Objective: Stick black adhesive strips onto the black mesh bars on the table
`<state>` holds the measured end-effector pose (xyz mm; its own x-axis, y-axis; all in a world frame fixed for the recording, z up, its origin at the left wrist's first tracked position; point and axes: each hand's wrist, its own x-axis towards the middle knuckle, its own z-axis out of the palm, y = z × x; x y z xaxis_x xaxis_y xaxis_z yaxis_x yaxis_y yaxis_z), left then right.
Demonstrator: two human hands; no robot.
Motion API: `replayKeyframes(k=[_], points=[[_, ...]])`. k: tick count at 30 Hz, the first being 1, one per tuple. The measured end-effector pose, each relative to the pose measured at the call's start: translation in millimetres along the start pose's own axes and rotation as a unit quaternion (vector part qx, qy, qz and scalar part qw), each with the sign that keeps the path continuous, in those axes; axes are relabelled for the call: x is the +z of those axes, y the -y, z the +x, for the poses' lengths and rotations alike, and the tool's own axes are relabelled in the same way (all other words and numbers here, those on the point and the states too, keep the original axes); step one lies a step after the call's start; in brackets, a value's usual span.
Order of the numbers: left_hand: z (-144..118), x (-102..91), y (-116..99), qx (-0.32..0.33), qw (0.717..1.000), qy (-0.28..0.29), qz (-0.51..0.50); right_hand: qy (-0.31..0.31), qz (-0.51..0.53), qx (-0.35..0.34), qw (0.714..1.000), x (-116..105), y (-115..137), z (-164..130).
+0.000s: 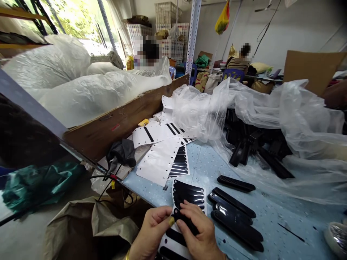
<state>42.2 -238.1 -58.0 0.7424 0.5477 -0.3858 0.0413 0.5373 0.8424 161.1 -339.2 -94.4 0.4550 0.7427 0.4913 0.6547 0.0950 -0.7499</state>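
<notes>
From my seat I take the desk (206, 162) first: a pale blue, speckled top with a big clear plastic bag (273, 119) slumped open across its far half, a heap of black plastic parts (252, 142) spilling out from under it. To the left runs a long cardboard box (121, 119) stuffed with white bags. Between box and bag lie spent white backing sheets (159, 144), most of their die-cut slots bare, a few black strips left on them.

Nearer me, four long black plastic pieces (235, 216) lie side by side on the desk, just right of my hands, with a fifth, ribbed one (235, 183) a little beyond.

I judge the step in hand to be peeling a sticker off its sheet. The sticker sheet (189, 195) lies at the desk's near edge, partly under my hands, several slots lower down still filled. My left hand (151, 231) pins the sheet, its grip closed with a yellow-tipped thumb pressing at the strip's end. My right hand (200, 234) has its grip pinched on one black adhesive strip (185, 221), lifting it at a slant off the sheet.

The next move, as I read it, calls for a slow, even pull so the strip comes away unfolded, then lining it up on one of the black pieces.

I can read no brand, label or writing anywhere.
</notes>
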Motion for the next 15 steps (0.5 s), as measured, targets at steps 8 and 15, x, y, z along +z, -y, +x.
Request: replayKeyframes(k=[8, 15], points=[[13, 21.2, -1, 0.030, 0.999, 0.017, 0.023, -0.040, 0.124, 0.076, 0.989, -15, 8, 19], [10, 20.7, -6, -0.058, 0.992, 0.020, -0.108, -0.026, 0.303, 0.287, 0.908, -25, -8, 19]])
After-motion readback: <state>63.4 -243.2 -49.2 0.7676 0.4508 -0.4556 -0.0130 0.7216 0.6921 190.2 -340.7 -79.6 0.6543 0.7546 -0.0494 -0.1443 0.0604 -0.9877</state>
